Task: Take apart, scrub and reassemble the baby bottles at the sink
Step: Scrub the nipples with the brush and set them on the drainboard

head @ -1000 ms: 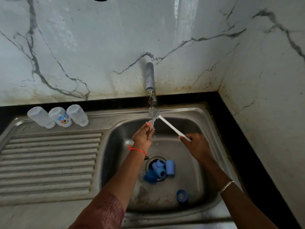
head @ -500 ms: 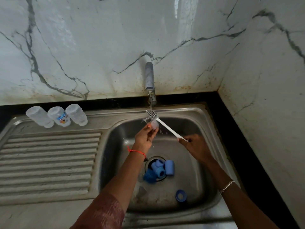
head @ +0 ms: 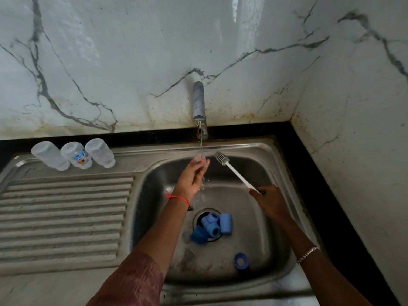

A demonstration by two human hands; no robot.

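My left hand (head: 191, 177) holds a small clear teat (head: 202, 160) up in the water stream from the tap (head: 198, 102). My right hand (head: 268, 198) grips the white handle end of a small bottle brush (head: 234, 171), whose grey bristle head points up-left, just right of the teat and apart from it. Three clear bottle bodies (head: 76, 155) stand upside down on the sink's back ledge at left. Several blue caps and collars (head: 213, 226) lie over the drain, and one blue ring (head: 241, 260) lies nearer the front of the basin.
The steel sink basin (head: 265, 235) has a ribbed draining board (head: 64, 215) to its left. Marble walls close in behind and on the right, with a black counter strip (head: 313, 173) along the right side. Another clear piece (head: 186, 236) lies beside the blue parts.
The brush head has come out of the teat and moved right. My left hand has lifted the teat higher into the running water.
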